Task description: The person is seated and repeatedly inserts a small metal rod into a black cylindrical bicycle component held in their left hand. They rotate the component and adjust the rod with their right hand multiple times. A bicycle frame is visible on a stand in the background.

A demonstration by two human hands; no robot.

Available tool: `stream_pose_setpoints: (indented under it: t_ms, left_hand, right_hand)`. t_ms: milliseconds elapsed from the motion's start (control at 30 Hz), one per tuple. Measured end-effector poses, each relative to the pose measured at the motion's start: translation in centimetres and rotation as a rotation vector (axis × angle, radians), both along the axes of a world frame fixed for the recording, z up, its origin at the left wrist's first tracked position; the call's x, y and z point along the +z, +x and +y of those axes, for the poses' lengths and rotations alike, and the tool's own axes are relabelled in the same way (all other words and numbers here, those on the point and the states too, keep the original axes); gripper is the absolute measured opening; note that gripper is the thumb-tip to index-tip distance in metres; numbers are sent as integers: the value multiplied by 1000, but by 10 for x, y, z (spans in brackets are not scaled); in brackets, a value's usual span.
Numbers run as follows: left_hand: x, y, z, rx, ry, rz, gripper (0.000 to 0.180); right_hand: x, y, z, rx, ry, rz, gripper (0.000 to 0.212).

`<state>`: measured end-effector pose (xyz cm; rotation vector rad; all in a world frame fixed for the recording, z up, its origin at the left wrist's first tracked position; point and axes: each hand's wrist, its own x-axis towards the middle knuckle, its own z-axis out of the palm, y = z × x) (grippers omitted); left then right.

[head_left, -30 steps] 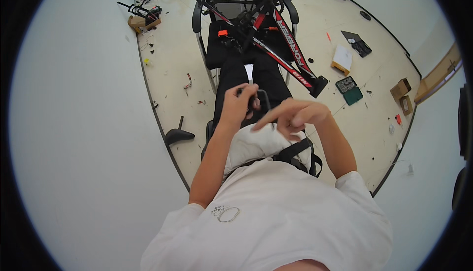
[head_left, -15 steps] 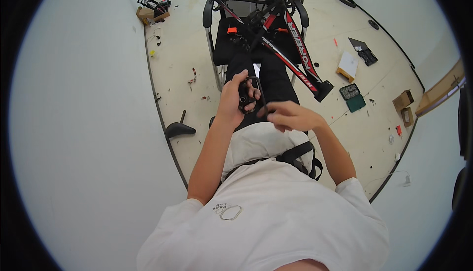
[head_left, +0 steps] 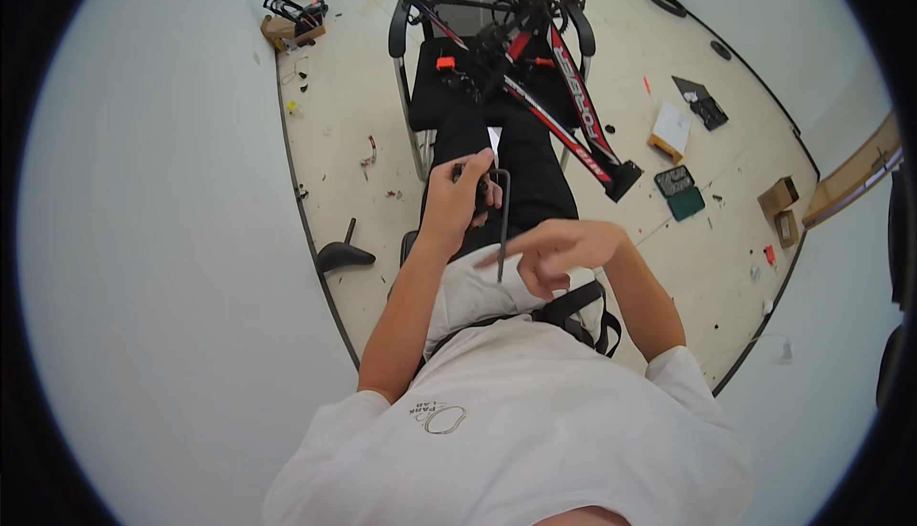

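My left hand (head_left: pixel 455 203) is closed around a small black bicycle part (head_left: pixel 481 192), held above my lap. Fingers cover most of this part, so its exact kind stays unclear. An L-shaped hex key (head_left: pixel 504 220) has its short arm at the part, and its long arm hangs down toward my waist. My right hand (head_left: pixel 564 247) is beside the long arm, the index finger stretched out at it and the other fingers loosely bent. That index finger is slightly blurred, and I cannot tell whether it touches the key.
Ahead, a red, black and white bicycle frame (head_left: pixel 582 96) lies across a black chair (head_left: pixel 435 96), with an orange item (head_left: pixel 445 64) on the seat. A saddle (head_left: pixel 344 257) lies on the floor at left. At right are a green tool case (head_left: pixel 685 203) and cardboard boxes (head_left: pixel 783 224).
The hex key's long arm has swung down and now points toward my waist. My right hand has dropped slightly, its index finger extending. My left hand has tilted over the black part.
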<state>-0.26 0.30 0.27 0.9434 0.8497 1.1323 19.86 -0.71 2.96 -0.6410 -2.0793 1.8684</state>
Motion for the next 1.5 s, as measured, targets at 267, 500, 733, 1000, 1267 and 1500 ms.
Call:
stream_pose_setpoints:
  t_ms: [267, 500, 733, 1000, 1267, 1500]
  left_hand:
    - [5, 7, -2, -55, 38, -50, 38]
    - [3, 12, -13, -61, 79, 82, 36]
    - [-8, 8, -4, -32, 65, 120, 39]
    - [-3, 5, 3, 20, 66, -7, 40]
    - [1, 12, -9, -61, 86, 12, 38]
    - [-10, 14, -11, -63, 112, 156, 36]
  right_hand:
    - [-19, 14, 11, -142, -51, -219, 41]
    - [18, 21, 18, -306, -82, 177, 54]
    - [11, 1, -5, 24, 108, 300, 66]
    - [-8, -8, -24, 256, -30, -82, 56]
    - [-9, 11, 15, -403, -2, -353, 48]
    - [16, 10, -9, -41, 69, 301, 66]
